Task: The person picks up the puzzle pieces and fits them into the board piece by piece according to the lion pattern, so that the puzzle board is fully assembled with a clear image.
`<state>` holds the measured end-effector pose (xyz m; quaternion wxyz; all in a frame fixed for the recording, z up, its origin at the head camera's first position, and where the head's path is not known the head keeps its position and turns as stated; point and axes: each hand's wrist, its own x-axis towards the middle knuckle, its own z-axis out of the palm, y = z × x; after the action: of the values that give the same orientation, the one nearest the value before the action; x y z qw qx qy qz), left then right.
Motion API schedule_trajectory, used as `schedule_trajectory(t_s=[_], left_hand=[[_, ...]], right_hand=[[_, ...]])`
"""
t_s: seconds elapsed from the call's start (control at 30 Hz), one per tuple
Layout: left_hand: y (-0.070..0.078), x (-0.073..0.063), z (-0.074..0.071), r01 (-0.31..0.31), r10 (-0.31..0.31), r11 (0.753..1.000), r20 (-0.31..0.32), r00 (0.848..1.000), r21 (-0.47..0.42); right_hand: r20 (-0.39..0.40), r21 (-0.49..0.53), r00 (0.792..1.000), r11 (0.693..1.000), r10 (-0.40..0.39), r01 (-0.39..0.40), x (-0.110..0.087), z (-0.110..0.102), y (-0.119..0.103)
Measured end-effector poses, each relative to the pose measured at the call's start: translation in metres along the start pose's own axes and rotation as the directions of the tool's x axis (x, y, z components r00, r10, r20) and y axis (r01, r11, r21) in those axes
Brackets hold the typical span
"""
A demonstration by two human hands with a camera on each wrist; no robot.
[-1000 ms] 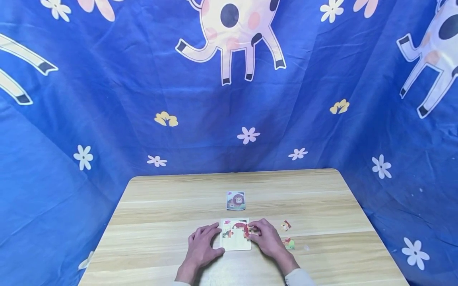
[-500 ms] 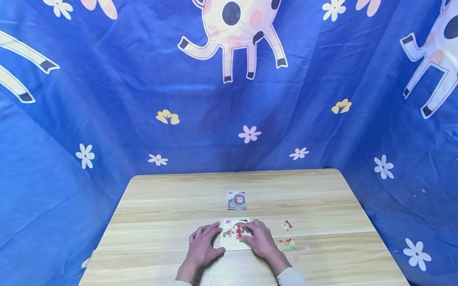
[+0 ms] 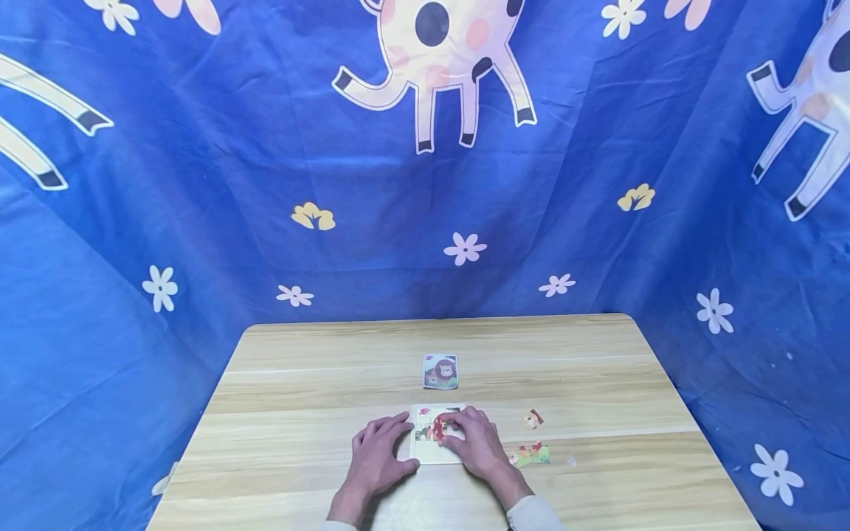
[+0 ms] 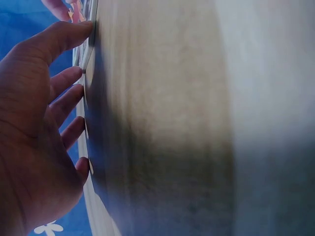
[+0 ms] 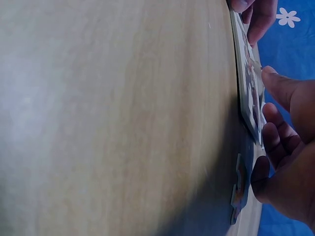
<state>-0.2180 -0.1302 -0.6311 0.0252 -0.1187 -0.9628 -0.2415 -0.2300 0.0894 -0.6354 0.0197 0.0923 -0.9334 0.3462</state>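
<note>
A pale puzzle board (image 3: 437, 454) lies flat near the table's front, partly filled with picture pieces along its top and left. My left hand (image 3: 375, 459) rests at the board's left side, its thumb by the near corner and relaxed fingertips along the edge. Over the board's right half, my right hand (image 3: 481, 447) pinches a red-brown puzzle piece (image 3: 439, 427) between thumb and index finger. That piece is at the middle of the board, beside the left-hand pieces; the hand hides the board's right part. In the right wrist view, the thumb (image 5: 276, 84) is just over the board (image 5: 246, 73).
Behind the board lies a lion picture card (image 3: 440, 372). Right of the right hand are a loose puzzle piece (image 3: 533, 419) and a cluster of green and red pieces (image 3: 531, 454). Blue printed cloth (image 3: 372, 258) hangs around the wooden table (image 3: 319, 369).
My right hand has moved left across the board with the red-brown puzzle piece, from the right edge to the middle. The left hand has stayed in place.
</note>
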Motion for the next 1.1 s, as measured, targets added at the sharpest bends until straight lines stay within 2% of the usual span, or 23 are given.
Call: schedule_trajectory(t_s=[0.3,0.6,0.8,0.93,1.1], left_hand=[[0.0005,-0.0012,-0.0003,0.001,-0.001,1.0,-0.002,1.0,-0.006],[0.0002,-0.0015,0.0007,-0.001,0.001,1.0,-0.005,1.0,-0.02],[-0.0005,-0.0014,0.0012,-0.005,0.005,1.0,-0.009,1.0,-0.015],[-0.0009,-0.0017,0.0012,-0.004,0.004,1.0,-0.009,1.0,-0.016],[0.0003,-0.0017,0.0002,-0.01,0.01,1.0,-0.014,1.0,-0.022]], right_hand=[[-0.008,0.0,1.0,1.0,-0.002,0.002,0.0008,0.0031,-0.0013],[0.005,-0.075,1.0,0.997,0.01,-0.01,0.0011,0.0049,-0.0032],[-0.009,-0.074,1.0,0.997,0.005,-0.006,0.0009,0.0051,-0.0047],[-0.027,-0.096,0.999,0.995,-0.021,0.018,0.0029,0.0067,-0.0055],[-0.042,-0.179,0.997,0.982,-0.068,0.059,0.0058,0.009,-0.0073]])
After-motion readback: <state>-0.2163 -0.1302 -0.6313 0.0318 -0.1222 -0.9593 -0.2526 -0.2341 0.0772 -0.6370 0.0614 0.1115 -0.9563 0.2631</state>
